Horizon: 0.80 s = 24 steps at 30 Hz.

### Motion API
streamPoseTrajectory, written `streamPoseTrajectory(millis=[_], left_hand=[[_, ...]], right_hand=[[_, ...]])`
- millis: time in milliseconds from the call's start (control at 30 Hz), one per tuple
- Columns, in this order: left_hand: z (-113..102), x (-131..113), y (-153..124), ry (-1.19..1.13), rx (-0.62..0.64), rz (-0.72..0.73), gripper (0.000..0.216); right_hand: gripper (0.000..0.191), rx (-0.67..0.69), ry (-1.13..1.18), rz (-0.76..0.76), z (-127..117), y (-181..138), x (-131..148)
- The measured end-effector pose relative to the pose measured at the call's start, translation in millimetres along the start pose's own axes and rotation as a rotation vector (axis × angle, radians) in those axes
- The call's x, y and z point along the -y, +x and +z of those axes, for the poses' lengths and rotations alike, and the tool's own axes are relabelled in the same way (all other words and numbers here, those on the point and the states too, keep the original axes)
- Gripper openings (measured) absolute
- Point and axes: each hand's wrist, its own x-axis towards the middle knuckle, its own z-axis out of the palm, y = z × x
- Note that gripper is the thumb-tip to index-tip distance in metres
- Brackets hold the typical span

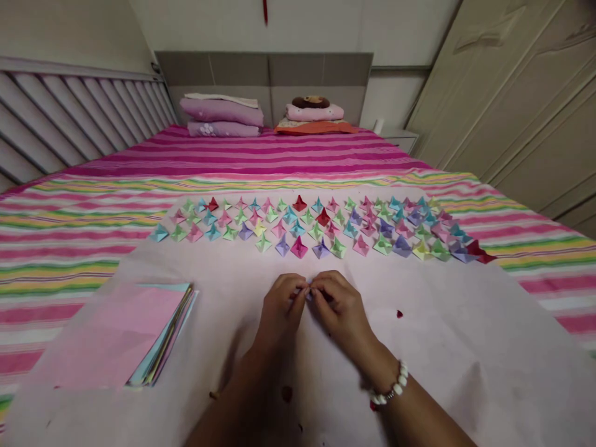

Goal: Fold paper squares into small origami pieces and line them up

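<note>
Both hands meet over the middle of a pale sheet. My left hand [282, 307] is closed, thumb and fingers pinching the left side of a small light-purple folded paper piece [309, 297]. My right hand [341, 309], a white bead bracelet [393, 388] on its wrist, pinches the right side of that same piece. The fingertips cover most of the paper, so its exact shape is hidden. Beyond the hands, rows of small folded paper figures [298, 247] stand in pink, green, blue, purple, yellow and red.
A stack of coloured paper sheets [116, 329], pink on top, lies to the left. Small dark red bits [399, 314] are scattered on the pale sheet [442, 323]. A striped bedspread [56, 248] lies beneath. Folded bedding [223, 112] sits by the headboard [316, 74].
</note>
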Motion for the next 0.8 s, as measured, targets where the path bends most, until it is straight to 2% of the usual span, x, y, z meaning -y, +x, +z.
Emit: streamPoseTrajectory(millis=[233,533,667,800], left_hand=[[4.7,2.0,-2.9,0.033,0.015,0.037,0.012],[6.3,1.5,-4.2,-0.067,-0.064,-0.119,0.009],[8.2,-0.7,-4.6,-0.112,-0.042,-0.158,0.007],[8.3,-0.9,-4.0,-0.075,-0.024,-0.112,0.009]], right_hand=[[0.013,0.011,-0.04,0.04,0.8,-2.4,-2.2],[0.013,-0.049,-0.027,0.091,1.0,-1.1,-4.3],[0.013,-0.04,-0.003,0.085,1.3,-0.9,-4.3],[0.014,-0.03,0.01,0.07,1.9,-1.2,-3.7]])
